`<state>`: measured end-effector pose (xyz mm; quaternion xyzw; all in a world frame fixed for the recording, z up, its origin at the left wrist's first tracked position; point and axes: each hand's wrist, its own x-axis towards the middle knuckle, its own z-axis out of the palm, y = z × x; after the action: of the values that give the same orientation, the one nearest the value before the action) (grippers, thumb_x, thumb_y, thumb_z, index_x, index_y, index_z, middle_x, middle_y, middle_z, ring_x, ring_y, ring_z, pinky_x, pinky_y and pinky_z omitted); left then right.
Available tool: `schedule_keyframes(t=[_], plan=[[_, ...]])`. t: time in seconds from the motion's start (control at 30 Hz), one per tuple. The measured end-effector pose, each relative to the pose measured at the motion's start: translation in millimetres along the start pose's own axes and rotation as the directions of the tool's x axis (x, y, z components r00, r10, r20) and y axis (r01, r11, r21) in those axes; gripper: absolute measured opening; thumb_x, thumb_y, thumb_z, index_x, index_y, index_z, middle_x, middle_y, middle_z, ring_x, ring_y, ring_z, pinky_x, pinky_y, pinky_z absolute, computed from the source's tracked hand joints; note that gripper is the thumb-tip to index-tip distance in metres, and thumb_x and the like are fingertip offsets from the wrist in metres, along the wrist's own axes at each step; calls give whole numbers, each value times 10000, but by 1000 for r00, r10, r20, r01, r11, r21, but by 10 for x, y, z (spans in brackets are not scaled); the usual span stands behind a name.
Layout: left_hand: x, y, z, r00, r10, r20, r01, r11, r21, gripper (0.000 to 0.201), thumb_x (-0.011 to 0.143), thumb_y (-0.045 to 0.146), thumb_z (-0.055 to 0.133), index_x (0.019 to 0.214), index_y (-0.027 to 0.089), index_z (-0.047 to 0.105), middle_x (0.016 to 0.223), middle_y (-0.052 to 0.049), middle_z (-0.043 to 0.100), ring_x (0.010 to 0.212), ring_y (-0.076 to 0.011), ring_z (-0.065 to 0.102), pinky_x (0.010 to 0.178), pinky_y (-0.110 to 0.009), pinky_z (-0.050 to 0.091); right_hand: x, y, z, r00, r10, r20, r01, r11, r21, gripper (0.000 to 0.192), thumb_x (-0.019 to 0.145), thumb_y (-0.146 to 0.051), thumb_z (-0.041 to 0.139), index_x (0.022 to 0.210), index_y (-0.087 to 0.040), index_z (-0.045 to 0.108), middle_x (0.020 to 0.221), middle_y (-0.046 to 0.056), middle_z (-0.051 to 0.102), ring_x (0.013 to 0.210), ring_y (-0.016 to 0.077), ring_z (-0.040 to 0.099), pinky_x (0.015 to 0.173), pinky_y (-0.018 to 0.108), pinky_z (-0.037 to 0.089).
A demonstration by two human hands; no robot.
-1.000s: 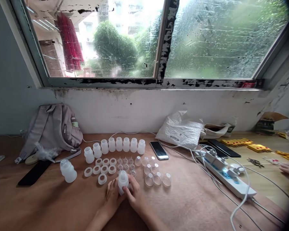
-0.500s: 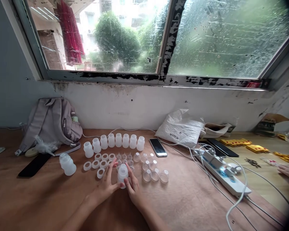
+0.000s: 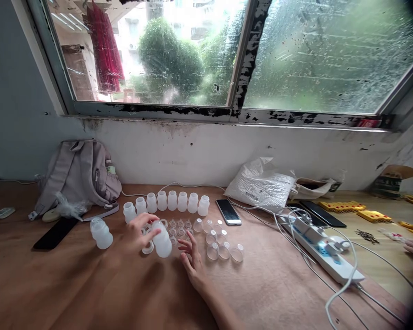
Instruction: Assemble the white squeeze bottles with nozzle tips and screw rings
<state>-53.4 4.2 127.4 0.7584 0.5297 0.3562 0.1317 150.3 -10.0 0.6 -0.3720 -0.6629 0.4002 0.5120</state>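
The left hand (image 3: 135,235) is gripping a capped white plastic bottle (image 3: 162,239), lifting it tilted just above the bench (image 3: 89,284), while the right hand (image 3: 192,259) is hovering released beside the clear caps (image 3: 224,251).

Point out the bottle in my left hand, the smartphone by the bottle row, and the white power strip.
bottle (image 3: 163,244), head view, its body.
smartphone (image 3: 229,211), head view, screen middle.
power strip (image 3: 330,261), head view, top face.

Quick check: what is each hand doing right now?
Left hand: closed on a small translucent bottle, lifted and tilted.
Right hand: open, fingers spread, holding nothing, just off the table.
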Motion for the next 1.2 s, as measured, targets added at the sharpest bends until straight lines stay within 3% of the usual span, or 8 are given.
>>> schedule_keyframes(t=[0.2,0.37,0.67,0.9,1.2], plan=[[249,-407,-631,969,-189,-160,217,960,178,281,679,433,551,867,225,569,849,10,642,776,-173,591,709,-250,439,5,14,6,999,3,-40,-4,999,-33,495,868,-296,385,1317,-261,179,1102,93,515,868,169,568,767,356,481],[358,-743,-865,950,-275,-148,309,892,329,276,664,441,534,832,224,563,811,0,652,771,-186,599,661,-240,425,2,33,17,998,-2,-59,-1,999,-53,490,859,-298,405,1305,-244,208,1056,89,535,813,158,577,746,339,488],[294,-1169,-776,922,-365,-132,387,833,395,287,654,406,516,831,182,555,822,-48,645,784,-205,596,674,-257,422,12,59,24,992,-9,-126,-3,996,-89,452,848,-312,425,1270,-234,283,957,71,569,775,160,579,711,338,500],[230,-1236,-728,918,-373,-137,395,822,410,326,684,407,490,906,173,536,849,-67,630,768,-203,586,667,-261,417,17,75,25,994,27,-110,-38,994,-98,440,850,-322,419,1256,-218,287,933,63,563,685,135,568,677,319,503],[170,-1310,-733,945,-301,-126,322,799,508,354,736,454,456,946,182,544,926,-78,618,869,-239,556,723,-297,412,39,72,21,991,19,-135,-44,982,-182,344,852,-317,411,1171,-187,407,903,70,577,723,156,579,691,316,492]])
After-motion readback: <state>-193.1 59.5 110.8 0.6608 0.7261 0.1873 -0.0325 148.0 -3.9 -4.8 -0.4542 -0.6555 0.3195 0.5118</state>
